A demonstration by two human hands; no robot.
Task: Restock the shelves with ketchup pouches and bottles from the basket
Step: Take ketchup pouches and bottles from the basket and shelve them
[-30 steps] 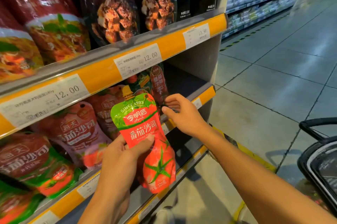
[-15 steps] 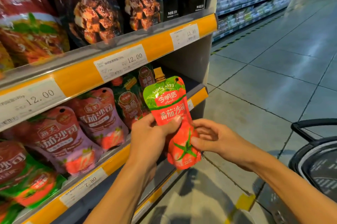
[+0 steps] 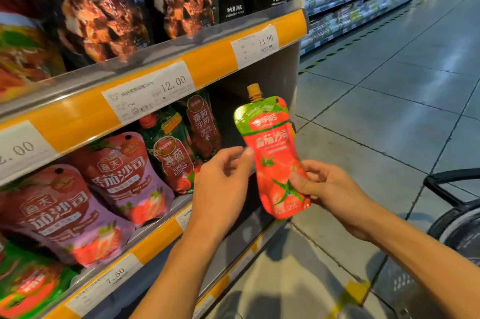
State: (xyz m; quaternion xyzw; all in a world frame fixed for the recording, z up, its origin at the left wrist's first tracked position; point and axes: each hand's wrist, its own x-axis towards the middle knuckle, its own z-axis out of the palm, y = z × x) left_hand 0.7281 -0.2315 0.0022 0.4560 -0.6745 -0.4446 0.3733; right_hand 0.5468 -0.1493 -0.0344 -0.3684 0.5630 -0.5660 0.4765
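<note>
A red and green ketchup pouch (image 3: 270, 142) with an orange cap stands upright in the air in front of the right end of the middle shelf (image 3: 158, 239). My right hand (image 3: 327, 188) pinches its lower part, thumb on the front. My left hand (image 3: 220, 183) is just left of it with loosely curled fingers, its fingertips at the pouch's left edge. Purple and red ketchup pouches (image 3: 124, 178) and dark green ones (image 3: 171, 152) stand in rows on that shelf. A dark gap shows behind the held pouch.
The upper shelf (image 3: 213, 58) with orange price rail carries dark sauce bags. A black basket (image 3: 457, 217) sits at the right edge on the grey tiled aisle floor (image 3: 389, 116). More shelving lines the far side.
The pouch passed from my left hand to my right hand and shifted right. My left hand let go and now only touches its edge.
</note>
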